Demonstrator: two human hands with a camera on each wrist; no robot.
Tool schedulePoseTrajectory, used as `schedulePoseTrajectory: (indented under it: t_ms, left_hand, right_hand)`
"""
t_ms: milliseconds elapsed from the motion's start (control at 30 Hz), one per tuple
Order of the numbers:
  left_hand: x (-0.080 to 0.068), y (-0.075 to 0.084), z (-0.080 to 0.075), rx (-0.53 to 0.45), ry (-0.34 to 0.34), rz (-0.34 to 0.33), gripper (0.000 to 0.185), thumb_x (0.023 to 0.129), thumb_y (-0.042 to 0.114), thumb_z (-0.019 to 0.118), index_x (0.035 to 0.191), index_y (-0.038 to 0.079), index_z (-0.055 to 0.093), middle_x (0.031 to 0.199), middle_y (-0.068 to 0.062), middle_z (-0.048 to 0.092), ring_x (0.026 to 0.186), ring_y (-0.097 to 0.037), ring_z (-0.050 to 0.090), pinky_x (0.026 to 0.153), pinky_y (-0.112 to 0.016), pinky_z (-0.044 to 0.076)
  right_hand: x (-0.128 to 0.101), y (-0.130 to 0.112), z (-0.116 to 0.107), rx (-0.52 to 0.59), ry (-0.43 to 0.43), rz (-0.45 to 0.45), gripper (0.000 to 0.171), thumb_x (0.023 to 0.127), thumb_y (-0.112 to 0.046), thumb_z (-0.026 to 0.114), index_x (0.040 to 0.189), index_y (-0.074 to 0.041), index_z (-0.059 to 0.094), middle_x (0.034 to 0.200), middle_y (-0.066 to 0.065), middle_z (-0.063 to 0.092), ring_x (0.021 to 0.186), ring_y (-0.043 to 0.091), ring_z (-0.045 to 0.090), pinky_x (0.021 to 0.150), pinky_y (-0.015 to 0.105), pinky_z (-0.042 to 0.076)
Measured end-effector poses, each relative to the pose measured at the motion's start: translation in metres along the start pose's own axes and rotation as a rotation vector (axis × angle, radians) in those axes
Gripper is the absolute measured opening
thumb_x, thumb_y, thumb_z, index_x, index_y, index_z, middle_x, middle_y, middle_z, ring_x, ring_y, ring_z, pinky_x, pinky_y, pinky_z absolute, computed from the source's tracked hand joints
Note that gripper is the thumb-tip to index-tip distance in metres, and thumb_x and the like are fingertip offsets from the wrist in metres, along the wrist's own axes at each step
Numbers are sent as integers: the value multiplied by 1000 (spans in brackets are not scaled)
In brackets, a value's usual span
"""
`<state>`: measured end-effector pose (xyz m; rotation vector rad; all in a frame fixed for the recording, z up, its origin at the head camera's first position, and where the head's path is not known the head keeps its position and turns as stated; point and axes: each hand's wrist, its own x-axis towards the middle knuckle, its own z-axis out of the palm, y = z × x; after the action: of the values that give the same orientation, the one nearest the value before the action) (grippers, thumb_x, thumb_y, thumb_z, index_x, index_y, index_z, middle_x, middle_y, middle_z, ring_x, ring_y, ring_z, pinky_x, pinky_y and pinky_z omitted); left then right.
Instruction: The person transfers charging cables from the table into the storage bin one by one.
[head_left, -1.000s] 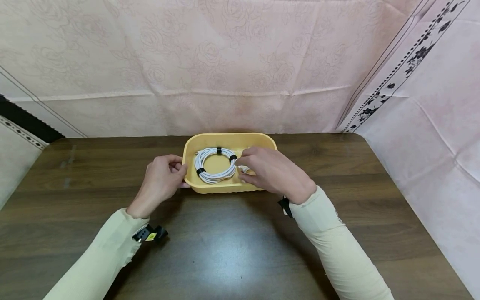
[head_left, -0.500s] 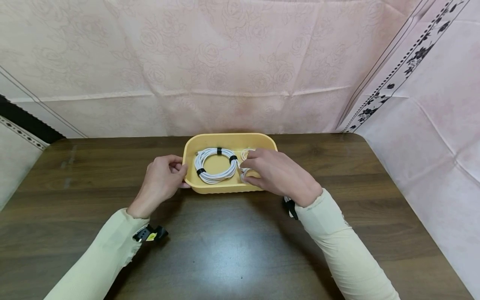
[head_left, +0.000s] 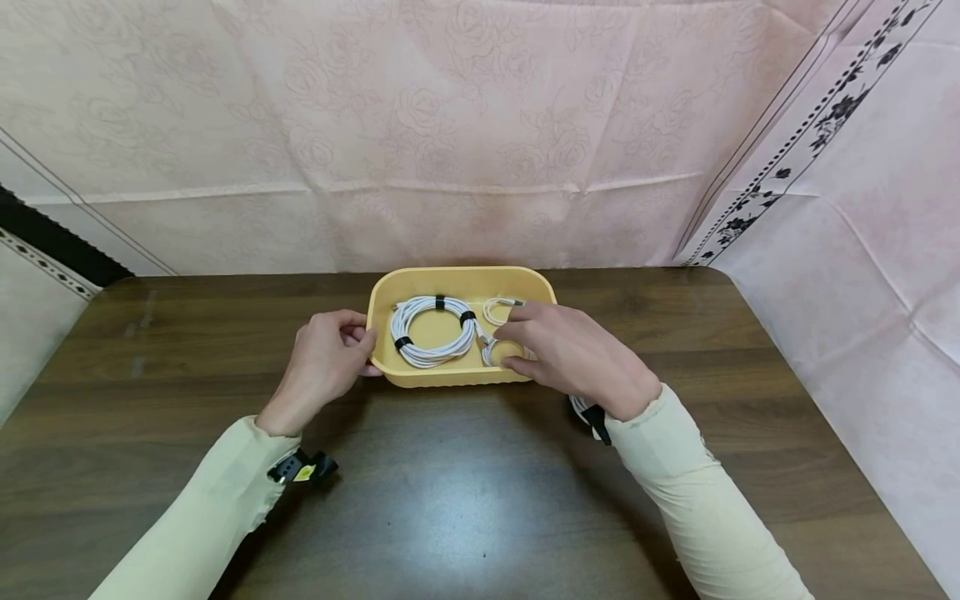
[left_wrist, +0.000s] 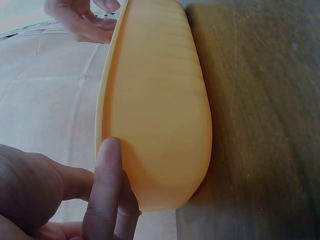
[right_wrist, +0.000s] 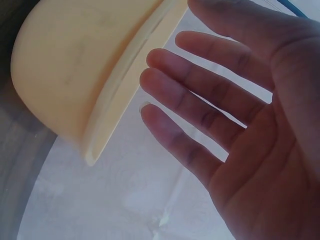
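The right hand covers part of the small white cable in the yellow tray. Whether its fingertips touch that cable cannot be told. Both elbows are cut off by the head view's bottom edge.

**Pale sleeves, black wrist straps**

Both arms wear long, pale cream ribbed-knit sleeves reaching the wrists. A black wrist strap with a small yellow tag sits at the left cuff; another black strap at the right.
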<state>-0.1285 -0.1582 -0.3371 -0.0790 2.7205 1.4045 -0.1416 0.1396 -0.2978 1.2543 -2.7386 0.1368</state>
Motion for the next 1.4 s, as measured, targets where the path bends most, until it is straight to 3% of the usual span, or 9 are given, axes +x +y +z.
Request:
schedulePoseTrajectory:
  t_ms: [700, 1033, 1400]
  left_hand:
    - [0, 1, 0, -7, -4, -12, 34, 102, 13, 56, 128, -9, 60, 100, -19, 65, 65, -9, 69, 65, -31, 66]
    - [-1, 1, -1, -10, -6, -20, 34, 102, 13, 57, 129, -8, 60, 101, -19, 65, 65, -10, 69, 65, -31, 66]
    - [-1, 1, -1, -7, -11, -33, 35, 102, 14, 57, 130, -7, 59, 102, -19, 64, 66, -11, 70, 67, -31, 66]
  right_hand:
    - [-14, 4, -2, -10, -4, 31, 18, 87, -21, 81, 104, -21, 75, 91, -6, 64, 77, 7, 57, 69, 26, 55]
    - [-21, 7, -1, -1, 31, 13, 14, 88, -14, 76, 101, -18, 74, 94, -5, 67, 84, 9, 63, 73, 30, 57]
    - [-29, 7, -1, -25, 36, 11, 21, 89, -20, 78, 109, -15, 77, 98, -2, 69, 85, 10, 65, 74, 29, 59]
